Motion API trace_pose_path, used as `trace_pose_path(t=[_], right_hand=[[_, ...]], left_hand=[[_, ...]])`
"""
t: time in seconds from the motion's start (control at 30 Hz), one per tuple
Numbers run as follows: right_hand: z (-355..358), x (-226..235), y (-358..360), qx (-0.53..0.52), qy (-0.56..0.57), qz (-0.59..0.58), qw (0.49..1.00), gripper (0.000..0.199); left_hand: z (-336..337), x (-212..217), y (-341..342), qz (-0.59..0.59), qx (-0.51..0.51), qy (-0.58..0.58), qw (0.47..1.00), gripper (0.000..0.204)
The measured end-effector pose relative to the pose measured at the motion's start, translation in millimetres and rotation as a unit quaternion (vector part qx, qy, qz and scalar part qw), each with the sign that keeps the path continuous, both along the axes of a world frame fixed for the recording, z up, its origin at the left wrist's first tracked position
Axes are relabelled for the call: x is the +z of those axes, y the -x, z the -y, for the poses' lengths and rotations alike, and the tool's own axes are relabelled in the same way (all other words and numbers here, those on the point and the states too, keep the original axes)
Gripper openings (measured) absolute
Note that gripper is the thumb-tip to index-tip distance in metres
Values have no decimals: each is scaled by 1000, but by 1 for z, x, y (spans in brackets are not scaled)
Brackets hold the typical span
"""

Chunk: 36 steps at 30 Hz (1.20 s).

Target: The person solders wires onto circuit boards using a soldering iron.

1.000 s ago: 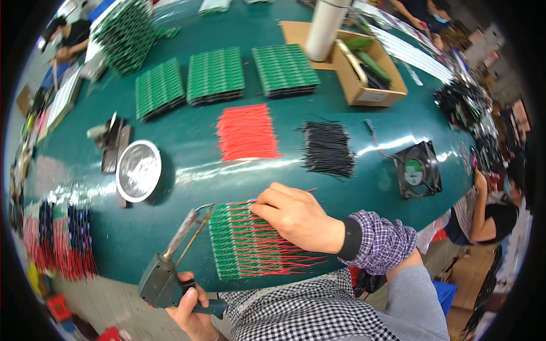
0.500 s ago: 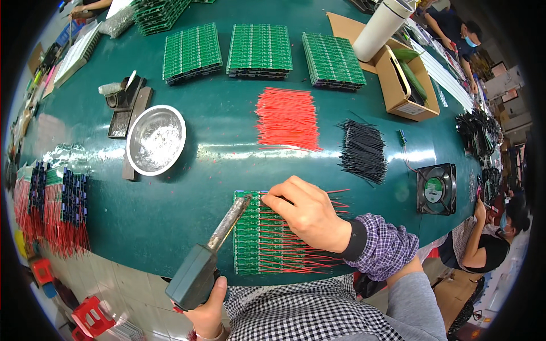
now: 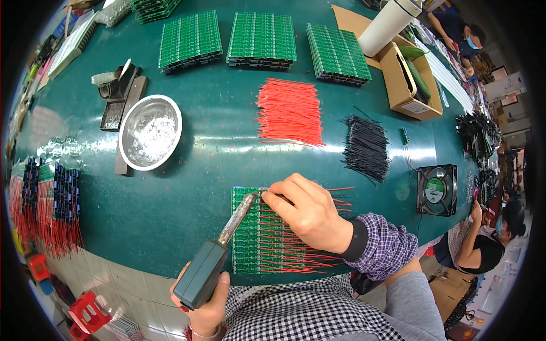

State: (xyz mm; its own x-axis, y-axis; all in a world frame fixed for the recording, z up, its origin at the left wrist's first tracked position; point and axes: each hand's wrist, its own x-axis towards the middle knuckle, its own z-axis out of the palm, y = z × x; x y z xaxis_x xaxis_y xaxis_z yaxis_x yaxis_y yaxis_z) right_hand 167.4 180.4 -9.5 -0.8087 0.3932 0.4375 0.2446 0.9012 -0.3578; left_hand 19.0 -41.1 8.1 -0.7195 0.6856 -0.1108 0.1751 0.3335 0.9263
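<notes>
My left hand [image 3: 211, 301] is wrapped round the dark green handle of a soldering iron [image 3: 200, 274]. The iron's long metal barrel slants up to the right, its tip at the top row of a green circuit board panel [image 3: 244, 241]. Just beside that tip, my right hand [image 3: 307, 213] has thumb and forefinger pinched on a red wire [image 3: 263, 194] at the panel's top edge; most of this wire is hidden by the hand. Several red wires [image 3: 284, 250] stick out to the right from rows of the panel, passing below my right hand.
Beyond the panel lie piles of red wires [image 3: 290, 113] and black wires [image 3: 365, 148]. Circuit board stacks [image 3: 261, 37] stand farther back. A metal bowl [image 3: 135, 153] and an iron stand [image 3: 116, 91] are left; a fan [image 3: 437, 190] and cardboard box [image 3: 421, 108] are right. Wired boards [image 3: 48, 199] lie far left.
The soldering iron's tip has moved slightly right and up, closer to my right fingertips. More of my left hand shows round the handle. The right hand keeps its pinch, and the view has shifted slightly.
</notes>
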Motion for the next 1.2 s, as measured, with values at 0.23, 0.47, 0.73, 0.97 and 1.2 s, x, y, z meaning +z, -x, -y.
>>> trace_pose_path(t=[0.23,0.47,0.73,0.97,1.2], right_hand=[[1,0,1,-6,-1,2,1000,30],[0,0,0,0,-15,3,1000,26],[1,0,0,0,-15,4,1000,27],[1,1,-1,2,-14,0,1000,27],[9,4,-6,9,-17,-48,999,30]], left_hand=[[-3,-1,-1,-41,-8,-15,999,21],[1,0,1,-114,-47,-20,992,22],[10,-5,-2,-49,2,-20,999,25],[8,3,-5,-51,12,-24,998,28],[27,1,-3,-26,1,12,1000,43]])
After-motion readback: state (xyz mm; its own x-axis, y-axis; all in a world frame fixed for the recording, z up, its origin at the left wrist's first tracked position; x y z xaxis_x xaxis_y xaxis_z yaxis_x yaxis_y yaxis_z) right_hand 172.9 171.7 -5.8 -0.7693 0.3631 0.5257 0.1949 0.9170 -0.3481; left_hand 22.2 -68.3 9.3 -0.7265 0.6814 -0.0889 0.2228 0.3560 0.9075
